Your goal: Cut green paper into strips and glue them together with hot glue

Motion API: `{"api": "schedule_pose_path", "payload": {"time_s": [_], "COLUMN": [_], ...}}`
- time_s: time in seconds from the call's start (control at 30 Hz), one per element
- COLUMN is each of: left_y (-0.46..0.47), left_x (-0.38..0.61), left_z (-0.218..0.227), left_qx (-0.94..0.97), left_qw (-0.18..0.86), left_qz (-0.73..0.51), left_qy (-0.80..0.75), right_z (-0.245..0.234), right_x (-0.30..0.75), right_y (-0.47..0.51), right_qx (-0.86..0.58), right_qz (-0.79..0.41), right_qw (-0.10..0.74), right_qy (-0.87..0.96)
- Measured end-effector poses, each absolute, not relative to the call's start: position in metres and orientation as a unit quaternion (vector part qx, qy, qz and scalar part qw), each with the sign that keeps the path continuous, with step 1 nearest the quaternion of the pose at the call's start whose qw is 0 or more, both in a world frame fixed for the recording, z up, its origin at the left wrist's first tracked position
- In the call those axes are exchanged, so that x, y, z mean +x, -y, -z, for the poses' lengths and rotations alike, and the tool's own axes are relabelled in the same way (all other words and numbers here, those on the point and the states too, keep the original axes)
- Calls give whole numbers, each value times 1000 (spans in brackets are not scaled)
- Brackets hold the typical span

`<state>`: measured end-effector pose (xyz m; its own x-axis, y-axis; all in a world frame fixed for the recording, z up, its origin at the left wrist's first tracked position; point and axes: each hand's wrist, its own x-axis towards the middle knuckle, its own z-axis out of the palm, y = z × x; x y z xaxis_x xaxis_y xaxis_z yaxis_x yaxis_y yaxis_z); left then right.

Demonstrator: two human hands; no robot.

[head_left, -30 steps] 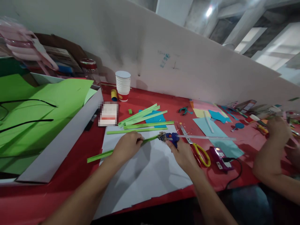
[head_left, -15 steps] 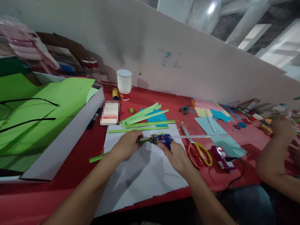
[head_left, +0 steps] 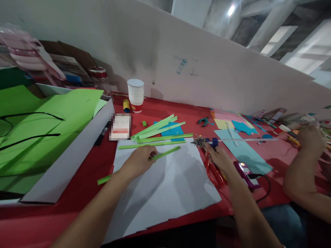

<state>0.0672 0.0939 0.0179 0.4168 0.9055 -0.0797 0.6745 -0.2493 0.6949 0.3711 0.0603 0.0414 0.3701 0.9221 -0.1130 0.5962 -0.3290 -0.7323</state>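
Note:
Closed on a narrow green paper strip (head_left: 168, 152), my left hand (head_left: 141, 157) rests over the white paper (head_left: 165, 193). The strip's free end points right. My right hand (head_left: 218, 156) grips a blue glue gun (head_left: 212, 142) with a dirty nozzle pointing left and a long clear glue stick (head_left: 248, 139) sticking out of its back. Under that hand lie scissors (head_left: 214, 174) with red and yellow handles, partly hidden. Several more green strips (head_left: 157, 129) lie behind my hands, some over blue paper (head_left: 174, 131).
A white box (head_left: 74, 151) with green sheets and eyeglasses stands left. Stacked paper cups (head_left: 136, 94), a yellow roll (head_left: 126, 105) and teal pliers (head_left: 203, 121) are at the back. A purple device (head_left: 245, 172) with a cable sits right, near another person's arm (head_left: 305, 165).
My right hand has moved right with the glue gun, away from the strip and over the scissors. My left hand stays nearly in place, and the strip's right part is now uncovered.

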Motion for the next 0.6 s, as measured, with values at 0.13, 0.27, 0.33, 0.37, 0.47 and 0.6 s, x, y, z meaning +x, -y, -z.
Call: {"api": "schedule_pose_path", "payload": {"time_s": [0.13,0.27,0.33,0.37,0.47,0.6], "left_y": [-92,-89,-89,-90,-93,-94], "left_x": [67,68,68,68,68,69], "left_z": [-19,-20,-20,-19,-18,-19], "left_qx": [779,782,780,777,748,695], "left_qw": [317,279,252,242,236,270], "left_qz": [-178,-175,-188,-206,-296,-389], "left_qy": [-511,-529,-540,-544,-546,-540], "right_z": [-41,-48,-55,-57,-55,-33], "right_x": [395,415,415,410,370,277], "right_y": [-78,-90,-89,-87,-82,-81], "right_qx": [-801,-847,-851,-844,-777,-651], "right_qz": [-272,-199,-152,-127,-110,-318], "right_qw": [326,292,307,328,420,420], "right_qy": [423,397,399,405,455,547]}}
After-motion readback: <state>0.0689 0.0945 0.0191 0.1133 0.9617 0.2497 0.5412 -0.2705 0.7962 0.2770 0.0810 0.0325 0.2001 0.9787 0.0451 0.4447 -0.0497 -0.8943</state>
